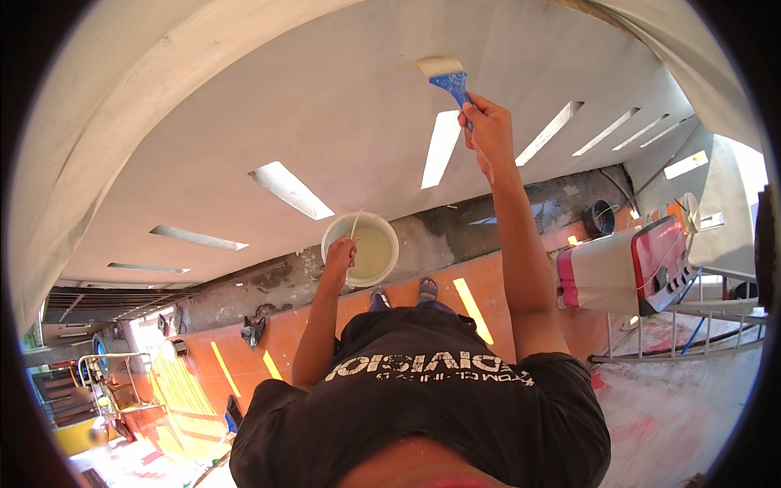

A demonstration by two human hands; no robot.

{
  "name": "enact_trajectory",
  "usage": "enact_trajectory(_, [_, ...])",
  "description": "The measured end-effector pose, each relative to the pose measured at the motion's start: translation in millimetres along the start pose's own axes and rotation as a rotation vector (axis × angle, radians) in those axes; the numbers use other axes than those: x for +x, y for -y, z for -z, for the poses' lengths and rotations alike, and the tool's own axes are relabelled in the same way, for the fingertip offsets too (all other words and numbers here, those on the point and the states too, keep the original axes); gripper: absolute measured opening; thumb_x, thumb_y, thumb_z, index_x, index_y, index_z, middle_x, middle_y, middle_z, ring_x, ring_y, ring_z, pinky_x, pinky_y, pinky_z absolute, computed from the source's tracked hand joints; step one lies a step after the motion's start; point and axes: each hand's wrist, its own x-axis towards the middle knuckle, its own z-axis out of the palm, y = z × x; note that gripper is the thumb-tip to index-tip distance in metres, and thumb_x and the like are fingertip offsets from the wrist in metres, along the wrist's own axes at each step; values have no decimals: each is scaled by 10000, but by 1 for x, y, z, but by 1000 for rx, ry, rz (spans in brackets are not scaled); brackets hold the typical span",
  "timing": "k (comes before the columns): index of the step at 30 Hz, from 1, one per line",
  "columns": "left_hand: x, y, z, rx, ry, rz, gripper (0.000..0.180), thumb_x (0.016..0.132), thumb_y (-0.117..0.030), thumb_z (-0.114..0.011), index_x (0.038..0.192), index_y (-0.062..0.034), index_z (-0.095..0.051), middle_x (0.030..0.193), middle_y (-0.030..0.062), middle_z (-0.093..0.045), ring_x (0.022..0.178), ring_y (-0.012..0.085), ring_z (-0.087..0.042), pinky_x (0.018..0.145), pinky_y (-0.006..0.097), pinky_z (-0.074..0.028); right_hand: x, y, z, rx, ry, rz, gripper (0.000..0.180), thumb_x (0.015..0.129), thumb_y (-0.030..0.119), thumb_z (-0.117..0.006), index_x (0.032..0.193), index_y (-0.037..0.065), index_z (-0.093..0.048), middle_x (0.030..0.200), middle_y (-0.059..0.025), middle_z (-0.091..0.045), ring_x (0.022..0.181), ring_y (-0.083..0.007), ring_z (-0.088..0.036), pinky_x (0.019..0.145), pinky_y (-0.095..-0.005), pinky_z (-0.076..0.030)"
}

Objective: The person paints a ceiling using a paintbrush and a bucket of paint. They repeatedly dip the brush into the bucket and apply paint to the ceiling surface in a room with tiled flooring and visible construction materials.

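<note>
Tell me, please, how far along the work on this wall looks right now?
Already done: cannot tell, since the pale wall looks evenly coloured, with no clear edge between coated and bare areas. In hand: the right hand presses a blue-handled brush against the wall, while the left hand holds a white bucket by its handle, with pale liquid inside. Left: no finished boundary shows.

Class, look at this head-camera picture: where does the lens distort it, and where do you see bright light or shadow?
Head view: fisheye black rim surrounds the picture; the wall edges bend near it. Sunlit slits glare white, and stripes of light cross the orange floor. The right hand with the blue brush and the left hand holding the bucket are sharp.
</note>
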Motion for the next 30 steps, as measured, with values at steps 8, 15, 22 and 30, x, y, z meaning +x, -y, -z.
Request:
enact_trajectory(8, [0,-7,34,22,25,8,174,984,-241,-630,955,-70,-614,661,-55,-433,548,41,-374,484,221,-324,3,0,-48,69,7,190,342,988,50,-565,1320,-6,-626,694,-19,-550,460,-41,-339,422,-230,-247])
enact_trajectory(15, [-3,-7,62,27,28,13,179,980,-250,-634,970,-72,-623,661,-55,-432,547,42,-375,487,222,-329,-43,-139,-39,-177,-124,-348,301,965,71,-547,1220,-46,-657,683,-24,-549,461,-77,-401,406,-274,-281])
enact_trajectory(22, [-5,-2,82,54,62,14,171,978,-240,-621,994,-70,-634,666,-58,-434,552,42,-378,486,222,-331,-16,41,-81,8,41,160,345,979,50,-545,1297,-65,-613,703,-30,-555,448,-47,-331,421,-240,-242])
enact_trajectory(30, [-11,2,100,-4,61,-3,174,982,-232,-604,1007,-62,-634,672,-52,-440,551,42,-385,478,216,-331,-25,-41,-105,-140,-108,85,345,969,39,-560,1300,25,-655,688,-16,-561,441,-43,-342,403,-249,-250])
